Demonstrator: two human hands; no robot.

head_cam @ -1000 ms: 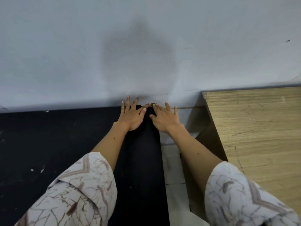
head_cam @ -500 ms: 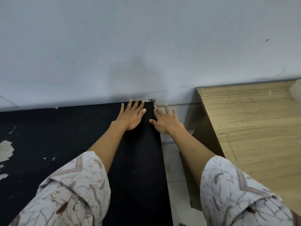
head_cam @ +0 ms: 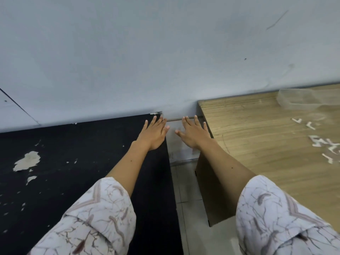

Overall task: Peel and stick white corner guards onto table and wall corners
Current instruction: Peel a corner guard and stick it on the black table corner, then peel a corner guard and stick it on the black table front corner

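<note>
Between black table (head_cam: 82, 162) and wooden table (head_cam: 266, 153), 2 flat, spread hands, left hand (head_cam: 153, 134), right hand (head_cam: 194, 134), clear tray (head_cam: 301, 101) far right.

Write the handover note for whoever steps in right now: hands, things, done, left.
Left hand: open, flat on the black table near its far right corner.
Right hand: open, holding nothing, over the gap beside the wooden table.
A guard sits on the black table's far right corner, by the wall.
White pieces and a clear bag lie on the wooden table.
Left: the wooden table's near-wall corner shows no guard.
</note>
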